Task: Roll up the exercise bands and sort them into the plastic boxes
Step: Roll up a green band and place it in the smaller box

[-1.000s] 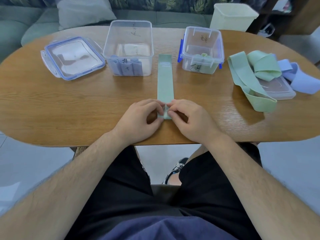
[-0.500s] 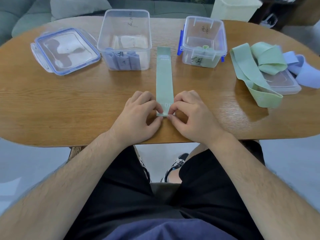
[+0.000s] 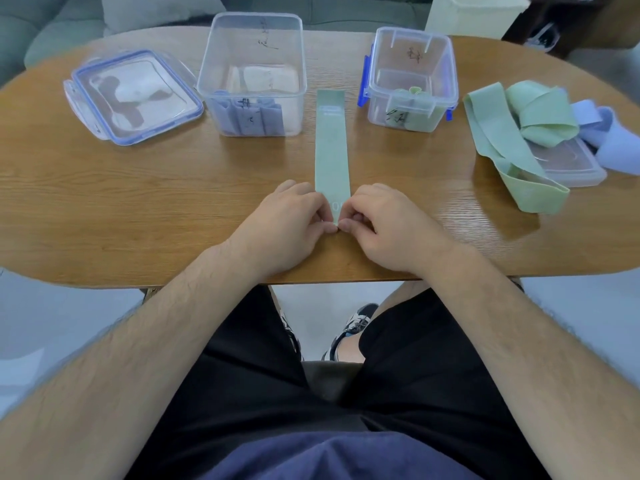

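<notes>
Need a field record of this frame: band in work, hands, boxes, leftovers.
band in work: green band, flat on the table, far end between the boxes, roll barely begun
left hand: pinches the band's near end
right hand: pinches the same end
larger box: open, blue rolls inside
smaller box: open, green rolls inside
lid: left of the larger box
loose bands: green and blue heap on a second lid, far right

We take the flat band point(image 3: 331, 147) on the bench point(image 3: 104, 202) as landmark. Left of its far end: big box point(image 3: 252, 46), rolled bands point(image 3: 249, 119) inside. Further left: loose lid point(image 3: 131, 95). Right of its far end: small box point(image 3: 410, 57). Far right: band pile point(image 3: 519, 133) on second lid point(image 3: 568, 164). Left hand point(image 3: 287, 223) and right hand point(image 3: 384, 223) flank its near end.
</notes>
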